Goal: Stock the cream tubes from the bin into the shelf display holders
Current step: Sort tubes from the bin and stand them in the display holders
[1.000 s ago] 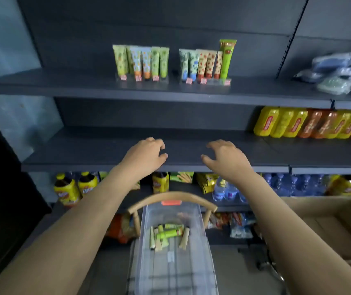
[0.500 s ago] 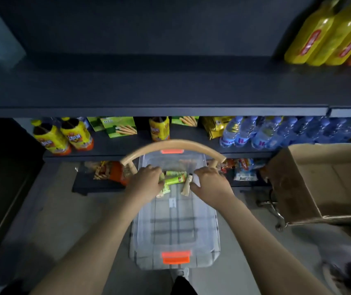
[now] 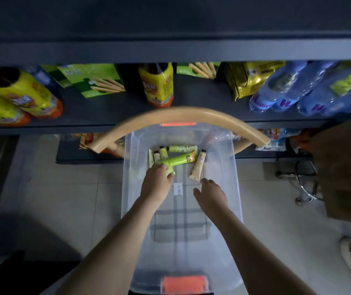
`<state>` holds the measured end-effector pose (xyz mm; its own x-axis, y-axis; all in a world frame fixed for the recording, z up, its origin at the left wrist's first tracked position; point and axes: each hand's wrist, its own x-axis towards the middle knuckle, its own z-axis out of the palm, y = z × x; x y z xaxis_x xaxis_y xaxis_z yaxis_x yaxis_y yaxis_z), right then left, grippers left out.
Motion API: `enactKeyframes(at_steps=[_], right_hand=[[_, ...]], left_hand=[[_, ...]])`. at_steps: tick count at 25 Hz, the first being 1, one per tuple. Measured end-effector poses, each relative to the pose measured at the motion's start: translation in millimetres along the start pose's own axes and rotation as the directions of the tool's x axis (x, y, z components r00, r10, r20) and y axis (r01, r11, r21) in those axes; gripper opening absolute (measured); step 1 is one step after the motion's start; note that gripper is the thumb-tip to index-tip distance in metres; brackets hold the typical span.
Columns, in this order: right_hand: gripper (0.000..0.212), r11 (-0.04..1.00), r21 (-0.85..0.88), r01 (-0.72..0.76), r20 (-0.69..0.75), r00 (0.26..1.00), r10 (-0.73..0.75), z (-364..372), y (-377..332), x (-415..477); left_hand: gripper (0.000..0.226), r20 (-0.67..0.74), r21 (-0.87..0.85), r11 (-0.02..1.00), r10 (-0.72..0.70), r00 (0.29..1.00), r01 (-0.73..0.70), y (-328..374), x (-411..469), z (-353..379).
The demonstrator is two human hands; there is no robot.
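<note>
A clear plastic bin (image 3: 237,188) with orange latches stands below me on a chair. Several cream tubes lie at its far end. The largest is a bright green tube (image 3: 181,159) lying across the smaller ones. My left hand (image 3: 156,185) is inside the bin and grips the near, crimped end of that green tube. A beige tube (image 3: 199,167) lies to the right of it. My right hand (image 3: 210,194) hovers just short of the beige tube with fingers spread, holding nothing. The display holders are out of view.
A curved wooden chair back (image 3: 181,116) arches over the bin's far end. A dark shelf edge (image 3: 170,52) runs overhead; below it stand yellow bottles (image 3: 21,96), snack boxes (image 3: 97,81) and water bottles (image 3: 311,92). A cardboard box (image 3: 345,171) sits at the right.
The view has tipped down from the shelves to the bin. Both hands dropped from the shelf edge into the bin, and my left hand closed on the green tube's end.
</note>
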<state>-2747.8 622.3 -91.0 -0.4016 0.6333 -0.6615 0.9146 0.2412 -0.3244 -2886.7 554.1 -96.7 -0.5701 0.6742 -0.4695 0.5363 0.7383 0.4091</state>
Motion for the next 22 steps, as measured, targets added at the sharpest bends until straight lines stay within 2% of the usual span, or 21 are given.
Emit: enactKeyframes(at_steps=[5, 8, 12, 17, 19, 22], right_hand=[[0.036, 0.969, 0.186, -0.164, -0.100, 0.978, 0.185, 47.6, 10.3, 64.5], [0.037, 0.937, 0.254, -0.241, -0.189, 0.937, 0.293, 69.0, 8.1, 89.8], [0.033, 0.895, 0.327, -0.303, -0.282, 0.873, 0.398, 83.7, 5.6, 111.0], [0.023, 0.785, 0.569, -0.245, -0.262, 0.851, 0.455, 87.6, 6.0, 115.3], [0.015, 0.728, 0.655, -0.202, -0.235, 0.861, 0.451, 80.9, 7.1, 108.8], [0.028, 0.619, 0.779, -0.099, -0.221, 0.880, 0.420, 64.0, 4.4, 86.3]], left_hand=[[0.035, -0.066, 0.042, 0.998, 0.057, 0.996, -0.054, -11.0, 72.2, 42.4], [0.043, -0.065, 0.129, 0.990, 0.063, 0.996, -0.055, -17.0, 97.1, 62.5], [0.040, -0.076, 0.163, 0.986, 0.039, 0.996, -0.026, -20.4, 107.0, 76.7], [0.036, -0.005, 0.153, 0.988, -0.039, 0.999, 0.039, -25.0, 111.8, 79.8], [0.036, 0.017, 0.057, 0.996, -0.072, 0.997, 0.071, -26.7, 108.1, 75.9], [0.036, 0.027, -0.150, 0.980, -0.128, 0.991, 0.131, -22.8, 94.8, 58.1]])
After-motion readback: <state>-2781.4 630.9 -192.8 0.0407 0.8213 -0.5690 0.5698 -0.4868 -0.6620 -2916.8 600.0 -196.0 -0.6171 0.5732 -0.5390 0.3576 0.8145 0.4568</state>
